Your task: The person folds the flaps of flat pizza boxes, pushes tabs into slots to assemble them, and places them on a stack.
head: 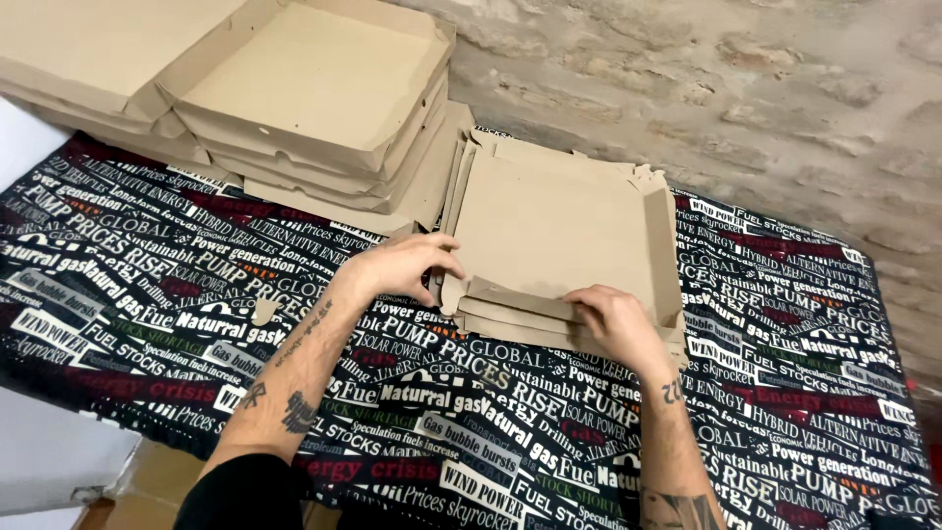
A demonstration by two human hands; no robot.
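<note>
Hands, left (397, 265) and right (613, 319), fold tan cardboard box (559, 226).

1. A worktop (147, 294) draped in a black cloth printed with white, red and green lettering; it stands against a rough stone wall (765, 108).
2. Directly on it: a pile of flat, unfolded brown cardboard box blanks (559, 226); beside that, at the back left, a stack of folded open brown cardboard boxes (314, 88).

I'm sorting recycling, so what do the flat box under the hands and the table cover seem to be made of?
The flat box looks like plain brown cardboard, matte and unprinted, with die-cut flaps and crease lines; both the left hand and right hand press its near edge. The cover seems a printed fabric, since it drapes softly, though coated cloth can't be ruled out.
</note>
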